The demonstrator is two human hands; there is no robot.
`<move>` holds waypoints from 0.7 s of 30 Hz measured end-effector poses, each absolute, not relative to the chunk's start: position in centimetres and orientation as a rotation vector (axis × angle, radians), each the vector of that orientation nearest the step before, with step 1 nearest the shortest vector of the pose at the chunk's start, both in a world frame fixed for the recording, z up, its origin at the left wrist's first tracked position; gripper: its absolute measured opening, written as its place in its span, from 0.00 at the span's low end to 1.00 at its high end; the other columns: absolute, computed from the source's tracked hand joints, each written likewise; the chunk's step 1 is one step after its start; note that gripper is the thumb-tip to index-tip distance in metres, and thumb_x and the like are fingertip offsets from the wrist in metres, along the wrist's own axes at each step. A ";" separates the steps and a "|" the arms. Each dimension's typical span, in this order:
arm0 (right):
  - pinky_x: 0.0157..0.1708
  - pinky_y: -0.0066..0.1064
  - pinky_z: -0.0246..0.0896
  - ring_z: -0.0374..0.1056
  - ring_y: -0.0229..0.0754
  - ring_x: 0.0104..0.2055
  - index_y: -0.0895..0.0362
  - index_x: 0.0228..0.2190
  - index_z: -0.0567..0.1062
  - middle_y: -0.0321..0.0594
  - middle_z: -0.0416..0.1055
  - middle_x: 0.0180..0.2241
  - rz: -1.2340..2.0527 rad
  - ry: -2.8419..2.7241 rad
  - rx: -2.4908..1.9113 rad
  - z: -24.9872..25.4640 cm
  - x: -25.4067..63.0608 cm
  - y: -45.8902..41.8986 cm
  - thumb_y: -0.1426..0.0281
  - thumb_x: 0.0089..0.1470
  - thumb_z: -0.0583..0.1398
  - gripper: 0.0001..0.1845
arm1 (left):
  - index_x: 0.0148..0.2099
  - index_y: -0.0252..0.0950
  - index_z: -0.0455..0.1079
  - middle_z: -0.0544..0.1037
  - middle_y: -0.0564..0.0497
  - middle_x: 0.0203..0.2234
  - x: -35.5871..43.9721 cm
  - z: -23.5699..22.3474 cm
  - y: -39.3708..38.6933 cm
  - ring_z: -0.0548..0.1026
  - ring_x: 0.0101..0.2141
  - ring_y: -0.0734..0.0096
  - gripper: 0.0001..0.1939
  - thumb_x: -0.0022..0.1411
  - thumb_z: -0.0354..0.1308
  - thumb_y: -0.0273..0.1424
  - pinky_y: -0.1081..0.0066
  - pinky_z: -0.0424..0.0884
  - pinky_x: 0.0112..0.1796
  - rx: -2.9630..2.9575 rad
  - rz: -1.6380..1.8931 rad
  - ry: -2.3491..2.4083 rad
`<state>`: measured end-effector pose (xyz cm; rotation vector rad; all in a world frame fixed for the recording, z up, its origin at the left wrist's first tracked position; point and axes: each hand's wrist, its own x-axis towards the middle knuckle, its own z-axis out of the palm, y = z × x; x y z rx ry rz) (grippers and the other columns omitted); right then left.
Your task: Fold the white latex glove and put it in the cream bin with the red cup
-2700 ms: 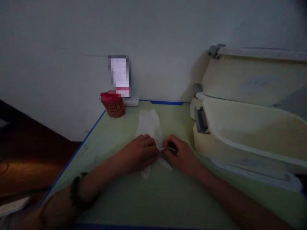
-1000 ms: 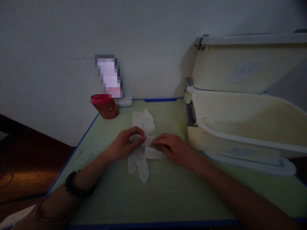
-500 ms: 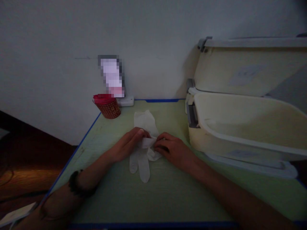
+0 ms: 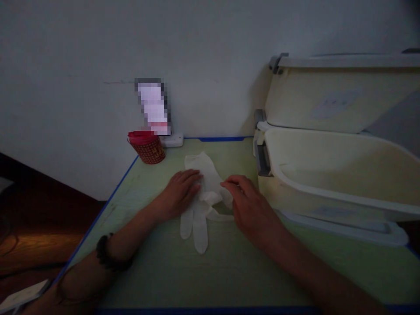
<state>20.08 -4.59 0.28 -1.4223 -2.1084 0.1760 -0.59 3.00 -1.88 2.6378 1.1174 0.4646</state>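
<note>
A thin white glove (image 4: 208, 175) lies on the green tabletop (image 4: 157, 267), its cuff toward the wall and two straight fingers pointing toward me. My left hand (image 4: 180, 192) rests flat across the glove's left side, fingers extended onto it. At the glove's right side, my right hand (image 4: 244, 199) is closed in a pinch on the white material, with part of the glove stretched out toward it. Folds and a gap show in the glove between the two hands. The right fingertips partly cover the spot they grip.
A large cream bin (image 4: 328, 197) with its lid (image 4: 315, 96) raised stands at the right. At the back left are a red patterned basket (image 4: 149, 151), a blurred phone (image 4: 152, 105) leaning on the wall, and a white power strip (image 4: 173, 141).
My right hand has moved right, drawing part of the glove outward and unfolding its bunched middle. My left hand has flattened onto the glove's left side.
</note>
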 end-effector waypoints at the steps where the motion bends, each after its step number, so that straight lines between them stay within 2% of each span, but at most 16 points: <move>1: 0.45 0.43 0.60 0.60 0.46 0.46 0.57 0.44 0.67 0.47 0.62 0.43 0.188 -2.117 -1.405 0.1 19.9 -4.6 0.84 0.48 0.46 0.23 | 0.56 0.35 0.57 0.61 0.43 0.55 -0.6 -1.9 3.3 0.57 0.55 0.64 0.20 0.65 0.39 0.35 0.57 0.52 0.55 2.611 0.545 1.163; 4: 0.44 0.40 0.60 0.62 0.45 0.44 0.58 0.42 0.68 0.46 0.65 0.41 0.272 -2.151 -1.385 -0.3 19.8 -4.3 0.82 0.52 0.47 0.18 | 0.56 0.30 0.55 0.61 0.39 0.54 -0.3 -1.9 5.3 0.57 0.55 0.63 0.22 0.63 0.42 0.36 0.59 0.54 0.54 2.513 0.727 1.333; 6: 0.43 0.38 0.61 0.63 0.44 0.43 0.59 0.42 0.68 0.46 0.65 0.40 0.349 -2.179 -1.378 -0.5 19.9 -4.0 0.81 0.53 0.47 0.17 | 0.57 0.27 0.54 0.60 0.36 0.55 0.2 -1.9 7.2 0.57 0.55 0.61 0.24 0.63 0.43 0.36 0.58 0.54 0.54 2.466 0.691 1.440; 8: 0.43 0.37 0.61 0.63 0.42 0.43 0.58 0.42 0.68 0.45 0.66 0.40 0.413 -2.190 -1.369 -0.5 20.1 -3.8 0.81 0.53 0.47 0.17 | 0.54 0.27 0.58 0.62 0.36 0.53 1.0 -1.8 9.3 0.59 0.54 0.58 0.24 0.59 0.48 0.37 0.57 0.55 0.53 2.479 0.674 1.460; 11: 0.45 0.35 0.60 0.63 0.41 0.44 0.58 0.42 0.68 0.44 0.66 0.41 0.447 -2.167 -1.361 -0.5 20.3 -3.4 0.82 0.51 0.48 0.18 | 0.42 0.33 0.68 0.73 0.42 0.42 2.6 -1.6 12.2 0.68 0.46 0.59 0.14 0.56 0.52 0.35 0.60 0.61 0.49 2.485 0.664 1.464; 14: 0.46 0.37 0.59 0.62 0.42 0.45 0.58 0.44 0.67 0.45 0.66 0.41 0.427 -2.123 -1.360 -0.9 20.4 -3.1 0.81 0.52 0.48 0.18 | 0.35 0.34 0.69 0.75 0.45 0.34 4.1 -1.4 14.4 0.72 0.38 0.63 0.09 0.56 0.51 0.33 0.63 0.66 0.43 2.475 0.700 1.475; 17: 0.48 0.39 0.57 0.60 0.44 0.47 0.59 0.47 0.64 0.47 0.64 0.44 0.368 -2.078 -1.350 -1.5 20.5 -2.7 0.80 0.52 0.48 0.20 | 0.39 0.34 0.67 0.73 0.44 0.37 5.1 -1.6 15.4 0.70 0.40 0.62 0.09 0.56 0.51 0.30 0.62 0.65 0.44 2.474 0.779 1.487; 21: 0.50 0.40 0.55 0.58 0.44 0.49 0.60 0.49 0.62 0.48 0.62 0.46 0.364 -2.047 -1.362 -2.1 20.9 -2.3 0.80 0.51 0.48 0.22 | 0.47 0.33 0.62 0.68 0.43 0.44 4.8 -1.7 13.4 0.64 0.48 0.61 0.14 0.57 0.49 0.27 0.57 0.59 0.50 2.517 0.871 1.431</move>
